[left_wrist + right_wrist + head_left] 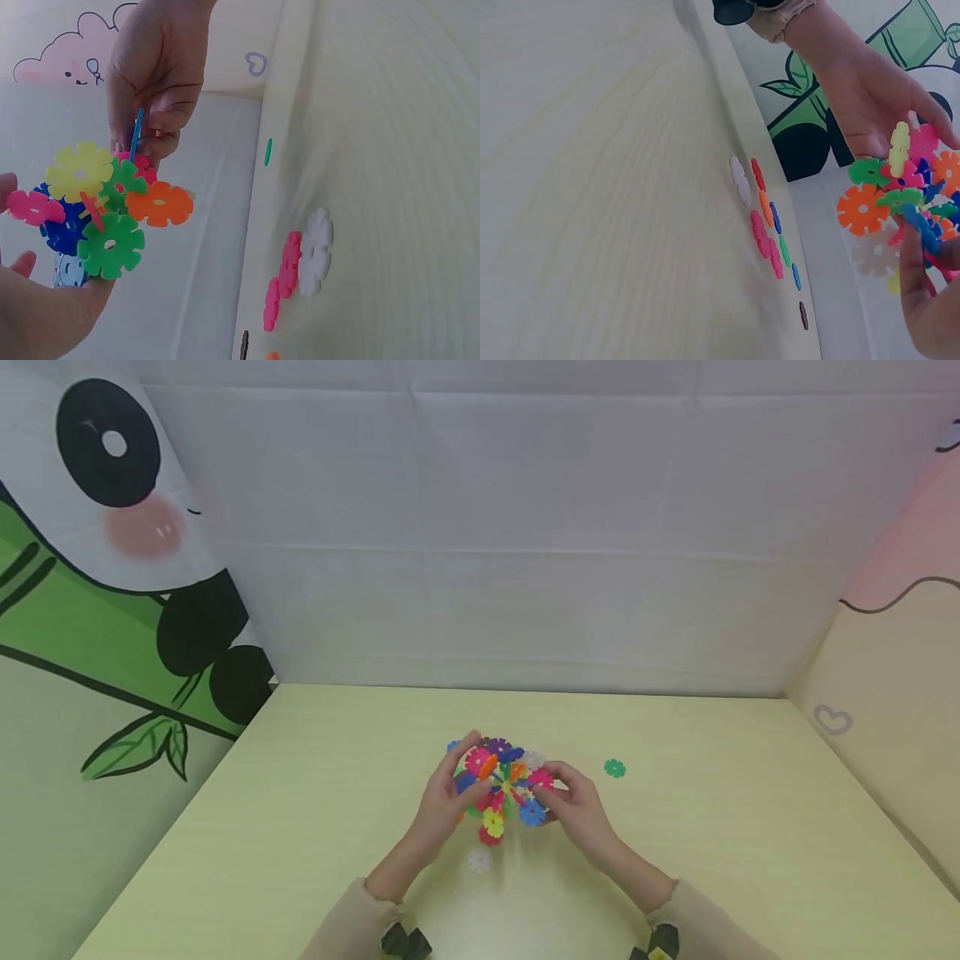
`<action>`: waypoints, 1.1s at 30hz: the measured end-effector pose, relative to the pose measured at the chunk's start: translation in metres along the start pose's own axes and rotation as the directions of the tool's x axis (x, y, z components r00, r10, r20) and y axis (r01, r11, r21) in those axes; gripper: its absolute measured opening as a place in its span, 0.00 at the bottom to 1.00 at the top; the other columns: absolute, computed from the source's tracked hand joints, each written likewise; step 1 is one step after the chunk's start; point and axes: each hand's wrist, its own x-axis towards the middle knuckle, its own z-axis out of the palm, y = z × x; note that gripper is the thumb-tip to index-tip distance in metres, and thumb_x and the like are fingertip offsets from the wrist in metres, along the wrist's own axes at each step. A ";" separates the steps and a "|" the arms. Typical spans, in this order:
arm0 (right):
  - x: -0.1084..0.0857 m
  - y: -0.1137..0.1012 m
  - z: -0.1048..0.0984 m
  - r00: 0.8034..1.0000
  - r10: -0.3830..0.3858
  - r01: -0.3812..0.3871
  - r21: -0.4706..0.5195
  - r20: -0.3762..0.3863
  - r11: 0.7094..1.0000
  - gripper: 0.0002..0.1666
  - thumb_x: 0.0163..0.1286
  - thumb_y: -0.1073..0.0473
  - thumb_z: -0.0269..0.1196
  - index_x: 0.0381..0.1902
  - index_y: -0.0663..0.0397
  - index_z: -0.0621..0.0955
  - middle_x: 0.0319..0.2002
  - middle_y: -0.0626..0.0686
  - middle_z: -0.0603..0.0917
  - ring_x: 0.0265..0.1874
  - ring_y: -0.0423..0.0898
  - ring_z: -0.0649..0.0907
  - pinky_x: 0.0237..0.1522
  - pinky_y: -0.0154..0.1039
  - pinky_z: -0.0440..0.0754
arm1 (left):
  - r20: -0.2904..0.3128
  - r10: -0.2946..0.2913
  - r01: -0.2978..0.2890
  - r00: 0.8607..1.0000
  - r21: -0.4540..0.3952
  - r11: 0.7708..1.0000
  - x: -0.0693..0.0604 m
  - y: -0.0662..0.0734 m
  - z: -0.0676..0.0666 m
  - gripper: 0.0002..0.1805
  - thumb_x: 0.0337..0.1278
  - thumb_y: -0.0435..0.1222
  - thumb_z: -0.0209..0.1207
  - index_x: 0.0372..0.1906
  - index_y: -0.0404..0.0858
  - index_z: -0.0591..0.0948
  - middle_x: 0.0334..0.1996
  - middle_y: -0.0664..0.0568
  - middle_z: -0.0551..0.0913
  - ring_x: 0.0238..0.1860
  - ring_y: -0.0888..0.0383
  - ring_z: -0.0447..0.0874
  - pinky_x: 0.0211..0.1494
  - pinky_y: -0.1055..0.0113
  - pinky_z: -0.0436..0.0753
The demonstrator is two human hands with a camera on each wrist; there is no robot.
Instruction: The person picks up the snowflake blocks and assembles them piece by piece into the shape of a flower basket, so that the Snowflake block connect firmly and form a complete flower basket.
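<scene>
A ball-like cluster of joined, notched plastic discs in many colours (507, 787) is held up between both hands above the table. The left hand (441, 806) grips its left side, thumb in front and fingers behind. On the other side the right hand (581, 814) pinches a pink disc (541, 779) of the cluster, beside a blue disc (532, 812). In the left wrist view, green (111, 245), yellow and orange discs stick out from the cluster between the left hand (45, 311) and the right hand (159, 82). The right wrist view shows the cluster (907, 196) with both hands around it.
A green disc (615, 768) lies on the table (712, 827) to the right. A white disc (480, 861) lies nearer the front. Several loose discs, among them pink (759, 234), orange (764, 208) and white ones (740, 181), lie on the table below the cluster.
</scene>
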 end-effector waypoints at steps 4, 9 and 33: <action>0.004 0.000 -0.001 1.000 0.027 -0.027 -0.025 0.000 0.999 0.14 0.70 0.70 0.55 0.51 0.74 0.72 0.41 0.64 0.80 0.30 0.46 0.84 0.31 0.36 0.83 | 0.044 0.033 -0.040 0.998 0.155 0.987 -0.002 -0.002 -0.002 0.34 0.60 0.34 0.61 0.71 0.38 0.63 0.74 0.46 0.48 0.71 0.42 0.50 0.64 0.45 0.64; 0.010 -0.002 -0.007 0.999 0.034 -0.030 -0.093 0.041 0.995 0.14 0.70 0.69 0.56 0.51 0.73 0.73 0.42 0.62 0.78 0.30 0.48 0.84 0.29 0.36 0.83 | 0.064 0.124 -0.138 0.990 0.303 0.943 -0.003 -0.006 -0.007 0.33 0.57 0.36 0.64 0.68 0.44 0.68 0.73 0.50 0.55 0.70 0.46 0.53 0.62 0.39 0.63; 0.017 -0.011 0.007 0.996 -0.012 0.024 -0.135 0.089 0.991 0.19 0.67 0.64 0.62 0.54 0.66 0.74 0.47 0.59 0.74 0.30 0.54 0.82 0.30 0.39 0.84 | -0.122 0.136 -0.101 0.983 0.255 0.962 0.005 -0.010 -0.009 0.24 0.50 0.21 0.64 0.55 0.34 0.77 0.49 0.43 0.80 0.46 0.44 0.79 0.41 0.65 0.83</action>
